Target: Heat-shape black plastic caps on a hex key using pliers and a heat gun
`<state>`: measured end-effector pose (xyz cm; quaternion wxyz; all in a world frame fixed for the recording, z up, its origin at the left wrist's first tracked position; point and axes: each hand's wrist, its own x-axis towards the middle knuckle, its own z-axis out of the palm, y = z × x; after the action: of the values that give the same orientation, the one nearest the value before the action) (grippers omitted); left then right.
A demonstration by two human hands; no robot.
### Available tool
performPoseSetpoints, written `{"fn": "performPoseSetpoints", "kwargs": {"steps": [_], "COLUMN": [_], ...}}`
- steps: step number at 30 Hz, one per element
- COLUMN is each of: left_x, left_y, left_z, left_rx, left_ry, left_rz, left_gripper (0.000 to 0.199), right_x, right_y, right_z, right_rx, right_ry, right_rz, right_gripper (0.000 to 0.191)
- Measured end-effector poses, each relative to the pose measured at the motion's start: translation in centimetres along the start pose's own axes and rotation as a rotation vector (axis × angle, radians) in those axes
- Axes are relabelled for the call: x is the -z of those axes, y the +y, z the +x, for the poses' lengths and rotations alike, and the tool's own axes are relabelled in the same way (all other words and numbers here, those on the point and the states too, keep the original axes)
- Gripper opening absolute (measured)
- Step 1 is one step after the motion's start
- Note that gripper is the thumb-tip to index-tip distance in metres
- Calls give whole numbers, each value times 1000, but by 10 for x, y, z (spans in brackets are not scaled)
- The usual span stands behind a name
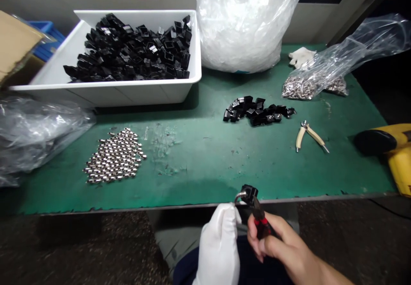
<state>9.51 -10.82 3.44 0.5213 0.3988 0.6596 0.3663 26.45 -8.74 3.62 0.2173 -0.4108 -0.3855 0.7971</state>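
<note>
green mat point(205, 165), right hand point(282, 244) gripping red pliers point(261, 226)

"What's beneath the long green-matted workbench point(205, 178)?"

"A dark, speckled floor point(80, 246)."

"And behind that workbench?"

"Pale beige panelled cabinets point(321, 19), with dark gaps between them."
</note>
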Motion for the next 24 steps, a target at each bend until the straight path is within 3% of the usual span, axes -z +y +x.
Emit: {"fn": "performPoseSetpoints", "kwargs": {"steps": [7, 11, 17, 20, 24], "left_x": [33, 39, 45, 46, 42], "left_y": [9, 15, 27, 23, 19], "left_z": [8, 17, 44, 56, 64], "left_rx": [-144, -192, -274, -297, -268], "left_ry": [-189, -264, -393, -456, -360], "left_rz": [320, 483, 671, 735, 573], "left_gripper": [33, 31, 32, 30, 34], "right_x": [25, 36, 53, 59, 57], "right_y": [-22, -39, -66, -71, -76], "right_z": [-17, -17, -12, -8, 2], "right_rx": [-52, -16, -96, -92, -32], "right_ry": [22, 28, 2, -3, 30], "right_rz": [-590, -805, -1194, -1262, -1237], "right_gripper": [11, 11, 6, 6, 9]}}
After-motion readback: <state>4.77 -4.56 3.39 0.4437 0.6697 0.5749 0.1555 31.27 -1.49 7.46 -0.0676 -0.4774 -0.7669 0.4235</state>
